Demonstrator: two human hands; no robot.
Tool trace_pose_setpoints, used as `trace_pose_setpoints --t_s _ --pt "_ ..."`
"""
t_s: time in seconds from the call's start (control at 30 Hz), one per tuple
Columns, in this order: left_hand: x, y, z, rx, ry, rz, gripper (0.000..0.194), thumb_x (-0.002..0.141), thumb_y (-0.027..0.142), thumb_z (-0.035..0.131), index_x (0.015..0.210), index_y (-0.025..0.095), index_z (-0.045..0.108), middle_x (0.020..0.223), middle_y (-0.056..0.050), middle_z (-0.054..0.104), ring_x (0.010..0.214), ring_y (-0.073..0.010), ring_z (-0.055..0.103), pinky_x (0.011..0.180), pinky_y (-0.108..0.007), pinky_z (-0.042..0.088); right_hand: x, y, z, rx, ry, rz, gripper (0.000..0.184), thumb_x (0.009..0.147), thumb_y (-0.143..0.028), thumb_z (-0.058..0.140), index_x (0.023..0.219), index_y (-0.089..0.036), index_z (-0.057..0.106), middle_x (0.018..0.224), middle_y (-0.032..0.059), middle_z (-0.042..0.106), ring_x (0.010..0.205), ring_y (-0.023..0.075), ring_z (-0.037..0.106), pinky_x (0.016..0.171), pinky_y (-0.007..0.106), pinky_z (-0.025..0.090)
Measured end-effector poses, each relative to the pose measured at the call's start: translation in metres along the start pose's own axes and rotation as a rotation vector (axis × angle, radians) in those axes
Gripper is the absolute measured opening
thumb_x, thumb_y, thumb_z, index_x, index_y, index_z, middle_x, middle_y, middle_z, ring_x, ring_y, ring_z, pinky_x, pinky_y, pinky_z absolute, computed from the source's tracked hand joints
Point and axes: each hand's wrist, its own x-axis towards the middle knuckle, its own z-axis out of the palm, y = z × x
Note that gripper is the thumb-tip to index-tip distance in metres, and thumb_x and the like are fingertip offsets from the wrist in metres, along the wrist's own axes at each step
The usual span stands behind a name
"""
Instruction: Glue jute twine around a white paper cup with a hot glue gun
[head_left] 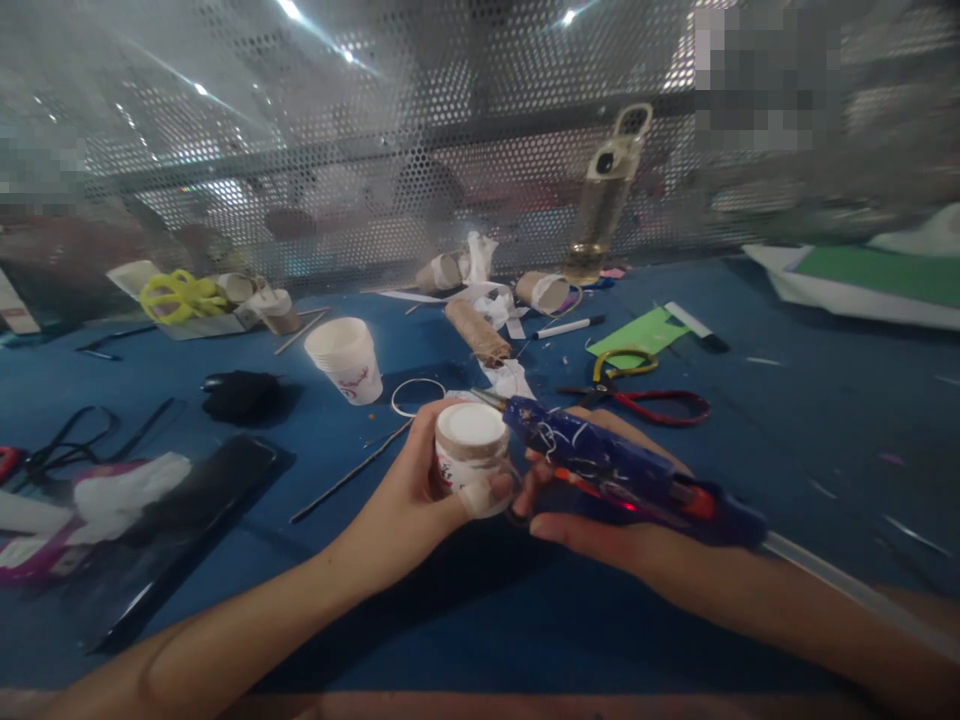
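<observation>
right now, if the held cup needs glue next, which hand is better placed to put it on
Right hand, likely: it holds the glue gun, with the nozzle near the top of the cup. The left hand is wrapped around the cup, so it seems better for steadying.

A perforated, seemingly metal screen (352, 200), streaked with light (347, 56), backs the blue tabletop (435, 630).

Paper, plastic and metal surfaces on a matt blue table (450, 630).
Gun (619, 462): glossy blue plastic with pale strands (564, 437); nozzle (491, 399): smooth metal. Banded cup (455, 473): smooth white paper, rough brown band (471, 447). Stacked cups (346, 360): smooth, matt paper. Roll (478, 332): rough, fibrous, brown. Screen (337, 210): perforated metal, shiny. Bottle (601, 210): clear, glossy.
</observation>
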Motion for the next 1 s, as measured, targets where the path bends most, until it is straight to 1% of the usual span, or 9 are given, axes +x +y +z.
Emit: trace_pose_setpoints --t_s 0.07,0.13,0.3,0.47,0.63,0.7,0.8,0.93,1.0 --pt "0.001 0.001 0.0 0.035 0.025 0.001 0.057 0.086 0.036 0.087 0.128 0.027 0.05 0.116 -0.003 0.066 0.106 -0.0211 0.064 0.095 -0.034 0.051 0.0 0.001 0.0 -0.025 0.001 0.036 0.041 0.077 -0.035 0.092 0.105 -0.031 0.063 0.078 -0.0065 0.074 0.071 0.0181 0.073 0.069 0.033 0.065" --pt "0.001 0.002 0.0 0.062 0.035 -0.003 0.059 0.086 0.036 0.087 0.13 0.027 0.049 0.117 -0.003 0.065 0.105 -0.021 0.063 0.095 -0.034 0.051 -0.001 0.003 -0.001 -0.06 0.045 0.035 0.038 0.077 -0.037 0.091 0.103 -0.03 0.064 0.074 -0.0066 0.07 0.063 0.0164 0.067 0.058 0.031 0.061" --pt "0.0 0.003 -0.001 0.091 0.008 -0.023 0.06 0.085 0.039 0.086 0.131 0.027 0.048 0.113 -0.005 0.067 0.103 -0.0236 0.064 0.094 -0.038 0.052 -0.001 0.008 -0.006 -0.163 0.15 -0.049 0.025 0.084 -0.037 0.087 0.099 -0.029 0.07 0.09 -0.0021 0.076 0.069 0.0152 0.07 0.061 0.03 0.059" --pt "-0.001 0.003 -0.003 0.104 0.007 -0.044 0.062 0.084 0.039 0.087 0.132 0.028 0.049 0.111 -0.004 0.068 0.099 -0.0231 0.065 0.092 -0.038 0.053 0.003 0.009 -0.006 -0.128 0.186 -0.013 0.025 0.084 -0.043 0.088 0.092 -0.027 0.071 0.074 -0.0033 0.07 0.06 0.0142 0.066 0.052 0.028 0.054" --pt "-0.003 0.003 -0.004 0.107 0.013 -0.038 0.061 0.085 0.042 0.087 0.132 0.028 0.05 0.113 -0.003 0.068 0.1 -0.0208 0.064 0.092 -0.034 0.053 0.005 0.004 -0.006 -0.14 0.203 -0.04 0.023 0.081 -0.039 0.09 0.086 -0.027 0.071 0.075 -0.0036 0.071 0.059 0.013 0.065 0.051 0.027 0.054" --pt "-0.004 0.002 -0.005 0.11 0.007 -0.041 0.061 0.084 0.04 0.088 0.132 0.029 0.052 0.113 -0.003 0.067 0.099 -0.0205 0.064 0.091 -0.034 0.053 0.006 0.003 -0.007 -0.132 0.197 -0.045 0.022 0.082 -0.037 0.089 0.085 -0.028 0.07 0.072 -0.005 0.069 0.057 0.012 0.064 0.05 0.026 0.054" --pt "-0.003 0.001 -0.006 0.104 -0.017 -0.061 0.058 0.085 0.036 0.088 0.131 0.029 0.054 0.112 -0.003 0.068 0.099 -0.0213 0.064 0.091 -0.035 0.053 0.006 0.003 -0.01 -0.102 0.162 -0.036 0.021 0.082 -0.036 0.089 0.087 -0.028 0.069 0.075 -0.0057 0.07 0.058 0.0112 0.064 0.053 0.025 0.058" --pt "-0.001 -0.002 -0.008 0.058 -0.039 -0.102 0.054 0.086 0.037 0.087 0.129 0.03 0.057 0.117 -0.003 0.07 0.105 -0.0237 0.066 0.095 -0.038 0.052 0.008 0.003 -0.012 -0.116 0.126 0.013 0.021 0.085 -0.039 0.087 0.084 -0.027 0.07 0.075 -0.0043 0.07 0.058 0.0113 0.063 0.056 0.026 0.062" --pt "0.0 -0.003 -0.009 0.03 -0.058 -0.114 0.053 0.085 0.038 0.088 0.128 0.03 0.058 0.116 -0.003 0.07 0.105 -0.0233 0.066 0.095 -0.038 0.052 0.009 0.002 -0.012 -0.128 0.115 0.032 0.021 0.085 -0.04 0.086 0.081 -0.026 0.07 0.074 -0.0037 0.069 0.057 0.0117 0.062 0.057 0.027 0.062"
